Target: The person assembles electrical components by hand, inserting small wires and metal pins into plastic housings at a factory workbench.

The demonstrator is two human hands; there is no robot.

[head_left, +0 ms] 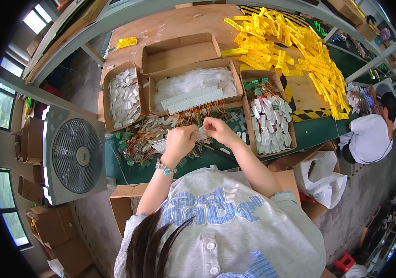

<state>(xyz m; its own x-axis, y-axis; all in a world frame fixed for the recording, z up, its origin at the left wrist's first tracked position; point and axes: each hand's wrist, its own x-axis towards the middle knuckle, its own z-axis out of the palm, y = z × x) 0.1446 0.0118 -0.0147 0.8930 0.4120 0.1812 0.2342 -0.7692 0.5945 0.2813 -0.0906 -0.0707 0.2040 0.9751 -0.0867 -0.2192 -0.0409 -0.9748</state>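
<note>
My left hand (182, 140) and my right hand (221, 131) meet over the near edge of the green table, fingers pinched together. Between the fingertips is a small translucent plastic piece (200, 134) with a hint of green; its exact shape is too small to tell. Beneath and to the left of my hands spreads a tangle of small green circuit boards with red and orange wires (138, 143). Just beyond them, a pale perforated strip or panel (195, 100) lies across a carton of clear plastic pieces (188, 81).
White plastic parts fill a left carton (125, 97); a right carton (270, 125) holds white parts with wired boards. An opened carton (182, 52) stands behind. Yellow plastic parts (295, 46) are heaped at the back right. A box fan (75, 155) stands left; a person (371, 132) sits right.
</note>
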